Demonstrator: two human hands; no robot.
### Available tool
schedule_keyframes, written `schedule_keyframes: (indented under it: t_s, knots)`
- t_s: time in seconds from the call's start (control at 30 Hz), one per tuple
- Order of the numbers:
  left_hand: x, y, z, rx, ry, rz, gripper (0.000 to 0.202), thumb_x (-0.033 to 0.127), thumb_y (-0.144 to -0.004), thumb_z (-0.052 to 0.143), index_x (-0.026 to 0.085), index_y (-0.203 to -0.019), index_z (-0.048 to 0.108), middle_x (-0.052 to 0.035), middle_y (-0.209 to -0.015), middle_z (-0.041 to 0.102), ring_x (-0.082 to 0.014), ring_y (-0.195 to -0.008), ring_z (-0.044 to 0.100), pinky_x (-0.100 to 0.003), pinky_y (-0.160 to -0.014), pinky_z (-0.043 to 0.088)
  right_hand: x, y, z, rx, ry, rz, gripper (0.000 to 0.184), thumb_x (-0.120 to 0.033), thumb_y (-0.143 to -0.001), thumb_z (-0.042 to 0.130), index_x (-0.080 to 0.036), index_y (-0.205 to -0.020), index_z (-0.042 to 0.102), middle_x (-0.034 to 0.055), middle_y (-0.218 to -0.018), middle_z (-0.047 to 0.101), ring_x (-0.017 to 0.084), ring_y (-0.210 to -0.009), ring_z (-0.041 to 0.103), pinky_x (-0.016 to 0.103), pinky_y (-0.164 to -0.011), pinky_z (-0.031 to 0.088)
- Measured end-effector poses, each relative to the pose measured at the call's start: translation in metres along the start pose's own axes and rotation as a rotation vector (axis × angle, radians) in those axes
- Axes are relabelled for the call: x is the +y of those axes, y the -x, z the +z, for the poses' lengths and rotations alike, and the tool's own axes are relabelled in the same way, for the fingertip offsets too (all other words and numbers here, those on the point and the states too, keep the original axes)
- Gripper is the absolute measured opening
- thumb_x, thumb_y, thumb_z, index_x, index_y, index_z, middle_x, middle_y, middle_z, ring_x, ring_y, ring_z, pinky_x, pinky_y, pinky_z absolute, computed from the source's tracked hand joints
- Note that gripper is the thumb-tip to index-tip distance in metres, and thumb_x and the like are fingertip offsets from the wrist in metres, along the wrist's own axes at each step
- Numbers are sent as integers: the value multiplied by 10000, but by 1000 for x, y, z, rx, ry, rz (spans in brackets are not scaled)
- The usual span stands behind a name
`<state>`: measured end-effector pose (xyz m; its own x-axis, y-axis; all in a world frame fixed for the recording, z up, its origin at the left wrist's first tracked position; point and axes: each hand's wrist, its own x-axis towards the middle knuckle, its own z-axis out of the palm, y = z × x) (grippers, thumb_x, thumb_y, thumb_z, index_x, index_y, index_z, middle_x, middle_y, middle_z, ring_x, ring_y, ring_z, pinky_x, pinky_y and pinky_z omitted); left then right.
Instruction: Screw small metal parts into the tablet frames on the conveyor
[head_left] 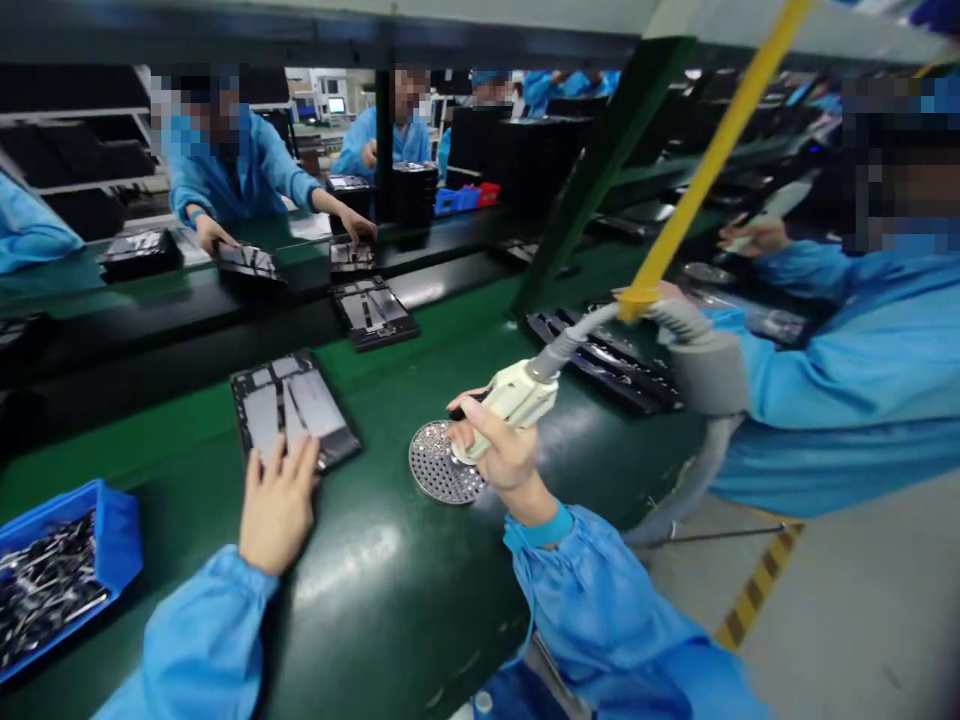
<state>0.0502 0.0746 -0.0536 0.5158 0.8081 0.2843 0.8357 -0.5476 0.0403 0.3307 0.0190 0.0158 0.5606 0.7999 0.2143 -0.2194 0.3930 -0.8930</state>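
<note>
My left hand lies with outstretched fingers on the near edge of an opened tablet-like device, whose silver battery panels and dark frame show. In my right hand is a pale electric screwdriver, with the fingers wrapped round its body. A grey cable or hose runs from its rear end toward a yellow bar. Its front end points down over a round, perforated metal screw plate on the green bench. My hand and the tool cover the plate's right part, and the tip is hidden.
A blue bin of small dark and metallic parts stands at left. Another opened device lies farther back. Black panels lie beyond the screwdriver. A green post and yellow bar slant above. Co-workers sit across and at right.
</note>
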Motion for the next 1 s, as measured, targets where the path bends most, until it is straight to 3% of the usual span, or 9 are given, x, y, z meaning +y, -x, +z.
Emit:
schedule_keyframes:
  t_s: [0.17, 0.3, 0.43, 0.5, 0.57, 0.67, 0.77, 0.87, 1.0]
  knots:
    - [-66, -64, 5, 112, 23, -317, 567, 362, -1007, 386, 144, -1492, 584, -199, -1564, 544, -425, -1516, 413, -664, -1265, 263, 1, 2, -3, 17, 47, 27, 353, -480, -667, 874, -200, -673, 658, -63, -411, 537, 117, -346, 486, 271, -393, 463]
    - [-94, -79, 17, 136, 76, -414, 600, 478, -989, 404, 140, -1442, 607, -210, -1575, 527, -411, -1539, 376, -634, -1274, 270, 0, 2, -6, -23, 88, 34, 390, -481, -711, 852, -206, -584, 607, -46, -416, 529, 118, -374, 502, 267, -410, 462]
    - [-115, -86, 31, 230, 113, -497, 500, 410, -918, 499, 181, -1339, 647, -119, -1523, 604, -363, -1511, 426, -551, -1251, 369, 1, 3, -6, -60, 102, 37, 403, -465, -746, 837, -214, -567, 577, -52, -425, 511, 107, -381, 474, 264, -416, 456]
    - [-120, -86, 32, 239, 116, -514, 476, 385, -900, 520, 175, -1305, 654, -111, -1509, 615, -384, -1500, 431, -576, -1231, 390, 2, 3, -6, -66, 107, 41, 383, -453, -756, 834, -215, -589, 586, -58, -431, 508, 106, -386, 469, 268, -428, 470]
    - [-119, -83, 30, 222, 106, -515, 472, 410, -910, 521, 174, -1298, 648, -121, -1522, 597, -440, -1491, 421, -664, -1209, 368, 3, 4, -6, -73, 110, 47, 374, -447, -768, 831, -216, -599, 591, -59, -437, 513, 110, -391, 475, 274, -438, 485]
    - [-106, -79, 20, 270, 61, -483, 450, 451, -920, 530, 190, -1267, 649, -122, -1544, 568, -490, -1488, 395, -786, -1214, 219, 4, 4, -7, -98, 118, 46, 409, -452, -789, 824, -222, -573, 564, -55, -438, 518, 116, -390, 489, 279, -440, 491]
    - [-84, -88, 10, 352, 61, -336, 422, 448, -945, 504, 160, -1207, 669, -175, -1523, 560, -419, -1517, 377, -655, -1285, 216, 3, 4, -7, -116, 126, 47, 383, -430, -796, 832, -226, -598, 575, -66, -440, 518, 111, -382, 477, 281, -450, 497]
    - [-58, -119, 6, 295, 152, -228, 436, 433, -961, 471, 135, -1214, 666, -217, -1455, 582, -357, -1457, 455, -495, -1251, 343, 4, 4, -6, -115, 128, 58, 336, -411, -787, 843, -225, -641, 605, -71, -449, 527, 111, -385, 476, 290, -468, 512]
    - [-24, -180, 16, 15, 299, -507, 489, 414, -970, 471, 122, -1336, 611, -211, -1418, 616, -350, -1369, 545, -480, -1195, 387, 6, 5, -6, -107, 117, 92, 343, -439, -756, 864, -216, -671, 617, -65, -451, 526, 119, -382, 487, 287, -433, 478]
